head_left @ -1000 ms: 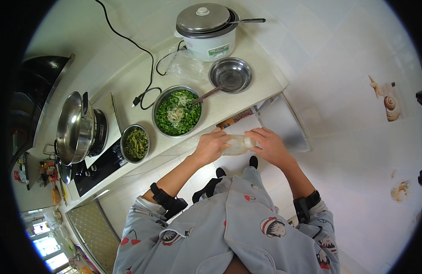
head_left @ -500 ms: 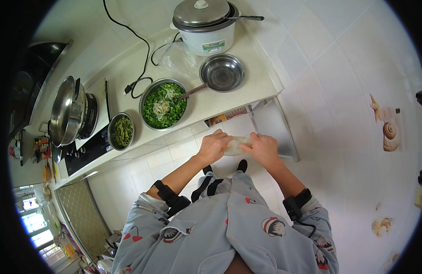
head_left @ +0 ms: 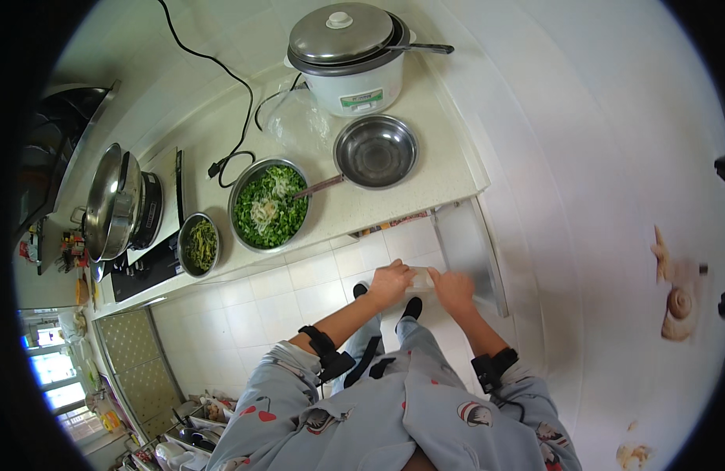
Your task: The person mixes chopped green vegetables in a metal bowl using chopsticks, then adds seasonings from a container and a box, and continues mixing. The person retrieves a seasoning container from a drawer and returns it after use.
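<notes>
Below the counter's edge, over the floor, my left hand (head_left: 390, 283) and my right hand (head_left: 454, 290) are close together. Both are closed on a pale, translucent, soft-looking piece (head_left: 422, 278) stretched between them. Its kind is hard to make out, and its ends are hidden by the fingers. On the counter nearest to the hands stands a steel bowl (head_left: 233, 216) of chopped greens (head_left: 280, 222) with pale shreds on top. A utensil with a brownish handle (head_left: 321, 186) leans out of it. To the right sits a shiny steel bowl (head_left: 376, 152).
A smaller bowl of greenish food (head_left: 200, 245) stands at the counter's (head_left: 425, 177) front edge. Behind are a rice cooker (head_left: 348, 59), a clear plastic bag (head_left: 299, 125) and a black cord (head_left: 235, 74). A steel pot (head_left: 107, 208) stands left. Below the counter a white door (head_left: 466, 243) stands out.
The view has shifted, so the counter and its bowls sit lower in the picture. My hands are nearer each other, and less of the pale piece shows between them. My feet have moved apart.
</notes>
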Demonstrator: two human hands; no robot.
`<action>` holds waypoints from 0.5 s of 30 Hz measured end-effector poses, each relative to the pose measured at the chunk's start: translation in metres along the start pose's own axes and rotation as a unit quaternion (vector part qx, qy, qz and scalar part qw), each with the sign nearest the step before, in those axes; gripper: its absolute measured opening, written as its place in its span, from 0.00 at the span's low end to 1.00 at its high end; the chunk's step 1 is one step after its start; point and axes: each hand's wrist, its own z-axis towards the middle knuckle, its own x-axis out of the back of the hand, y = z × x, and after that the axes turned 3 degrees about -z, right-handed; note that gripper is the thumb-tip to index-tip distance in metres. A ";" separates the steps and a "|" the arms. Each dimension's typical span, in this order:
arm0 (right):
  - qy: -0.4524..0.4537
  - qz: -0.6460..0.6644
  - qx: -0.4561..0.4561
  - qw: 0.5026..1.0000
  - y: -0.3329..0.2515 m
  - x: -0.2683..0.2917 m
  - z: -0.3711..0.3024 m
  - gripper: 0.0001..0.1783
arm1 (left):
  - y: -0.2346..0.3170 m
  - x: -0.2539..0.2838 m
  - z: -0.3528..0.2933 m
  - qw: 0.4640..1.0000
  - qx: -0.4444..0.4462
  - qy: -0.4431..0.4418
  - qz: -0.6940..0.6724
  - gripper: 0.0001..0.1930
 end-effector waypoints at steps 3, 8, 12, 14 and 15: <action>-0.007 0.009 -0.123 0.992 0.020 -0.031 0.021 0.23 | -0.040 -0.042 0.015 0.993 0.107 -0.005 -0.039 0.14; 0.218 0.044 -0.115 0.968 0.082 -0.075 0.005 0.32 | -0.169 -0.139 0.067 0.914 0.338 -0.048 -0.220 0.19; 0.266 0.045 -0.173 0.947 0.106 -0.116 -0.006 0.38 | -0.255 -0.242 0.110 0.922 0.359 0.029 -0.141 0.22; 0.258 0.024 -0.208 0.943 0.108 -0.132 -0.005 0.39 | -0.287 -0.284 0.130 0.895 0.410 0.009 -0.175 0.21; 0.260 0.014 -0.227 0.938 0.108 -0.138 -0.002 0.39 | -0.301 -0.303 0.141 0.883 0.430 0.001 -0.188 0.21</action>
